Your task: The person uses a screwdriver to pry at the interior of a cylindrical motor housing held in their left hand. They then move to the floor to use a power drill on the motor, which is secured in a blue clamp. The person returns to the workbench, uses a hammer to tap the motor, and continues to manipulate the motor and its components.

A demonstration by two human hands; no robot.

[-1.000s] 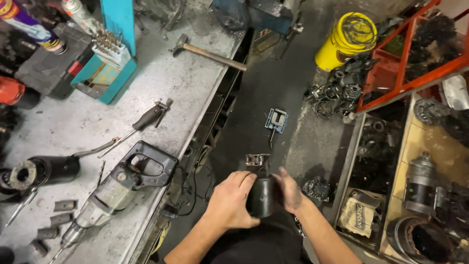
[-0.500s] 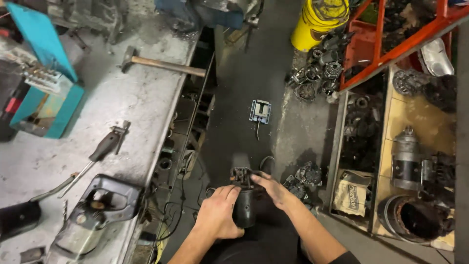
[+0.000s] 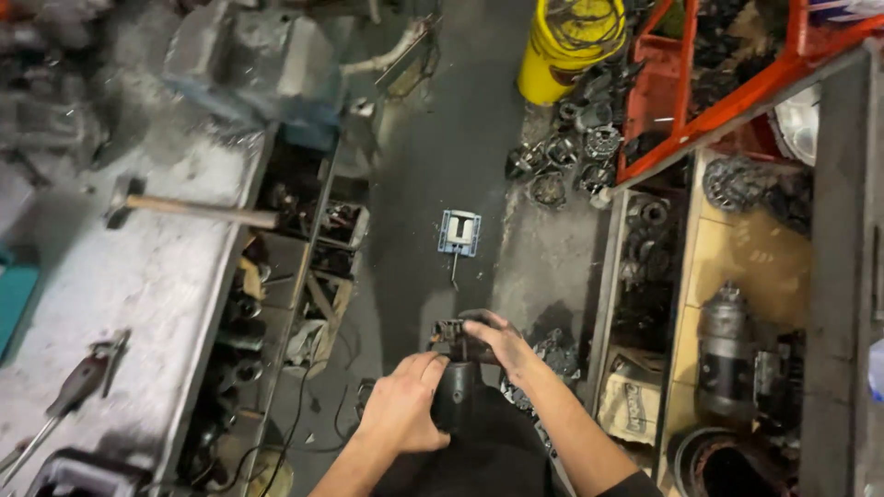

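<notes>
Both hands hold a dark cylindrical motor part (image 3: pixel 458 391) above the floor, well right of the bench's (image 3: pixel 175 276) right edge. The left hand (image 3: pixel 403 405) wraps its barrel; the right hand (image 3: pixel 497 342) curls over the metal fitting on top. It looks heavy, rigid and greasy, best gripped around the barrel.

The right hand (image 3: pixel 502 345) has moved onto the motor's (image 3: pixel 458 391) top end.

Your left hand (image 3: pixel 402 405) and right hand (image 3: pixel 502 342) are on a black motor part (image 3: pixel 459 391) with a dark grey metal end. There's a yellow bucket (image 3: pixel 562 46) up top, an orange-red rack frame (image 3: pixel 727 92), a grey, scuffed workbench (image 3: pixel 138 276), a pale-wood-handled hammer (image 3: pixel 189 211), and a small light-blue vise (image 3: pixel 459 232) on the dark grey floor (image 3: pixel 442 138).
</notes>
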